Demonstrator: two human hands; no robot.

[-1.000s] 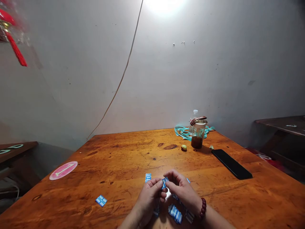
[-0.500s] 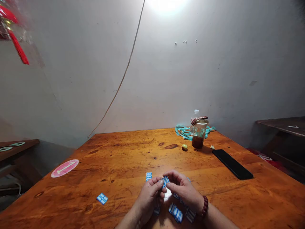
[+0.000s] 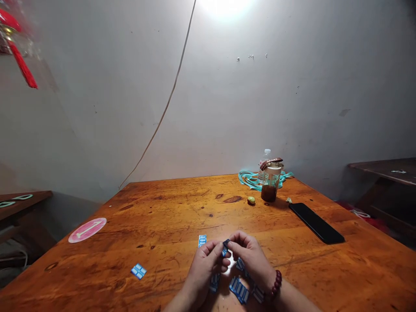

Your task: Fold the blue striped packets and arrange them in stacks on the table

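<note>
Between the fingertips of both hands is a small blue-and-white card (image 3: 225,250), partly covered by the fingers. My left hand (image 3: 207,263) pinches it from the left, while my right hand (image 3: 251,256), with a dark red bead bracelet (image 3: 277,282) at the wrist, grips its upper right edge. Similar cards lie below on the wooden table: a small pile (image 3: 238,290) between the forearms and others partly hidden under the hands. One card (image 3: 202,241) lies just beyond my left hand, and a separate card (image 3: 138,271) lies farther left.
A black phone (image 3: 316,222) lies to the right. Behind it stand a brown-strapped drink bottle (image 3: 269,186) and a clear plastic bottle (image 3: 267,155), beside turquoise ribbon (image 3: 248,180). A small yellow-green object (image 3: 251,200) sits nearby. A pink numbered disc (image 3: 87,230) is at the left edge.
The held card has turned between the fingers, its upper edge now looking darker. My right hand has shifted slightly, and more of the cards beneath the hands show.
</note>
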